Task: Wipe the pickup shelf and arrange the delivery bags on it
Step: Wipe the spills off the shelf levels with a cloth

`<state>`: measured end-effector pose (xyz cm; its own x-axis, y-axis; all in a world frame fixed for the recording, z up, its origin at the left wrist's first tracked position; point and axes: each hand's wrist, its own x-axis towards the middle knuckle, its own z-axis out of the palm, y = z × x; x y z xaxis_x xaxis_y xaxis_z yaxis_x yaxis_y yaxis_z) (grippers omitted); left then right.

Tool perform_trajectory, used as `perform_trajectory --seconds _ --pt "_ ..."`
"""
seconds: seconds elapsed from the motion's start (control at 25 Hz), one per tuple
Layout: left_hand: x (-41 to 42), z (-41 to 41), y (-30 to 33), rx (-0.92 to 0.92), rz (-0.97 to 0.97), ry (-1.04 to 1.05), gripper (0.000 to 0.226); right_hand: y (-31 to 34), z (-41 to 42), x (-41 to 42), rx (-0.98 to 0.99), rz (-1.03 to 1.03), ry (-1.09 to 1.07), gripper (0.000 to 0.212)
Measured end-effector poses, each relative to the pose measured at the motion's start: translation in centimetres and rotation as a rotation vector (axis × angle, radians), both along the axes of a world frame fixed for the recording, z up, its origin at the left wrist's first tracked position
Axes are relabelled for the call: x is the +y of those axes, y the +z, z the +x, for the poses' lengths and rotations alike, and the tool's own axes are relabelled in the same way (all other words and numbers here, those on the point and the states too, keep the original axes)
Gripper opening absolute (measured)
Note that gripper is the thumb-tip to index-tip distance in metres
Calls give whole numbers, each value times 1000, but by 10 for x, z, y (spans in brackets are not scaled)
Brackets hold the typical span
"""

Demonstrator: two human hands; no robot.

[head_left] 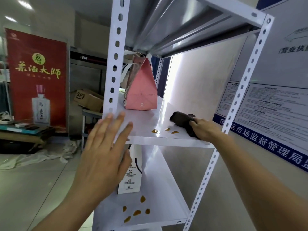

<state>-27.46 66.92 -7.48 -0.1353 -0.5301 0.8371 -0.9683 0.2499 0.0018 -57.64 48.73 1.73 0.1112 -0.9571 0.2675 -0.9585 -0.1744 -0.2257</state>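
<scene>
Wiping is under way and, by the evidence, little of it is complete. On the white metal shelf board (143, 125) at chest level, three amber, sticky-looking droplets (165, 130) lie just to the left of the right hand (205, 129), untouched. That hand is clenched around a dark brown crumpled cloth (181, 121), whose free end projects beyond the knuckles toward the back of the board and rests on it. The right forearm reaches in from the lower right, passing in front of the perforated white front upright (240, 100).

The left hand (106, 147) is released and holds nothing: fingers spread, palm turned toward the rack, fingertips near the board's front left corner. Whether it touches the edge cannot be told.

A pink folded paper delivery bag (143, 90) with white handles stands upright at the board's rear left, well beyond the left hand's fingertips and apart from the cloth. It will likely need shifting if the surface under it is to be wiped.

Below the left hand, the lower white board (166, 194) carries a white printed paper bag (131, 174), partly hidden by that hand, and a scatter of amber drops (136, 209) near the front edge. That level appears not yet cleaned.

Remaining, in my judgement: clearing both sets of spills, then arranging the two bags.
</scene>
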Motion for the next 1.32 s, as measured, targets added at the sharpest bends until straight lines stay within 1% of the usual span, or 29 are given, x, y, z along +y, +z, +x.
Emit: perform_trajectory --seconds 0.08,0.16,0.24,0.32,0.36,0.44,0.56,0.72,0.8,0.88,0.96,1.04,1.16,1.24,1.32 --pt "-8 11 3 -2 -70 33 67 -11 7 11 -155 -12 89 39" --pt "-20 14 -1 -34 -52 79 66 -13 27 29 -270 17 183 40" --pt "-30 14 -8 -72 -30 116 65 -8 54 38 -312 59 245 46" --pt "-35 18 -10 -92 -22 144 66 -5 82 41 -220 89 309 55" --pt "-35 19 -10 -106 -27 158 66 -4 94 40 -159 97 324 57" --pt "-33 13 -13 -131 -41 167 64 -2 113 37 -99 114 317 52" --pt "-26 -4 -25 -139 -11 102 65 -6 113 48 -102 65 326 44" --pt "-22 -11 -26 -17 49 48 62 -24 103 67 -169 -37 383 39" --pt "-21 -11 -26 6 62 24 59 -18 112 54 -128 -23 310 40" --pt "-21 -11 -26 1 71 6 59 -4 127 39 -103 67 201 43" --pt "-21 -11 -27 0 75 8 58 2 139 35 -90 142 196 46" --pt "-22 -12 -28 5 68 12 57 -3 147 44 -71 133 265 47" --pt "-27 -13 -30 22 51 -8 55 -16 150 56 -64 41 314 47" --pt "-29 -12 -31 51 36 -27 53 -17 136 50 -86 39 274 49" --pt "-29 -12 -31 79 24 -36 53 -12 107 35 -84 74 137 49"
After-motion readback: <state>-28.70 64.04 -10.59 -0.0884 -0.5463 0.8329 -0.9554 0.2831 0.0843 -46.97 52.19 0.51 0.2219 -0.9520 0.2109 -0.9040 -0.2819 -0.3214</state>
